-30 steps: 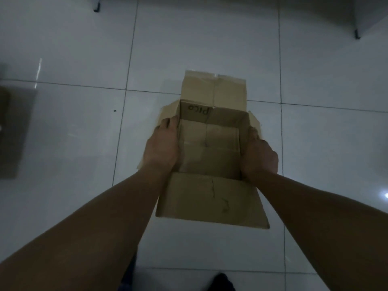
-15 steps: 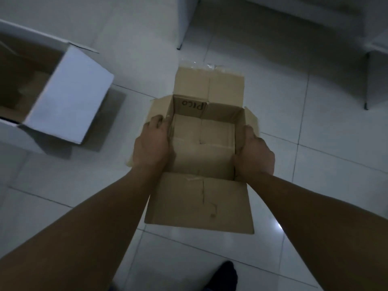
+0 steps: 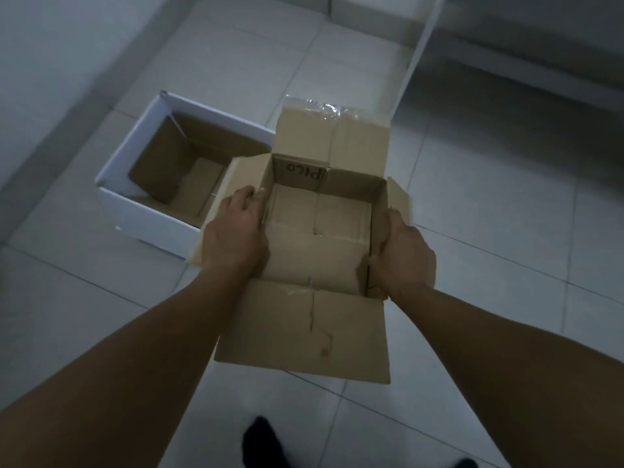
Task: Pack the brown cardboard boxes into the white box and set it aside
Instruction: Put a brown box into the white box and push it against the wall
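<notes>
Both arms are stretched out forward and down, bare forearms angling in toward each other. Left hand (image 3: pixel 236 236) is knuckles-up with fingers curled over an edge, right hand (image 3: pixel 403 256) is clamped on the opposite side, thumb tucked inward.

Head-worn view, steeply downward, close

Left hand (image 3: pixel 236 238), right hand (image 3: pixel 403 255) grip open brown box (image 3: pixel 317 251) beside white box (image 3: pixel 135 211).

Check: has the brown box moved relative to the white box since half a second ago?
Yes. The brown box, held in both hands, now overlaps the white box's right edge; earlier a strip of floor separated them.
</notes>
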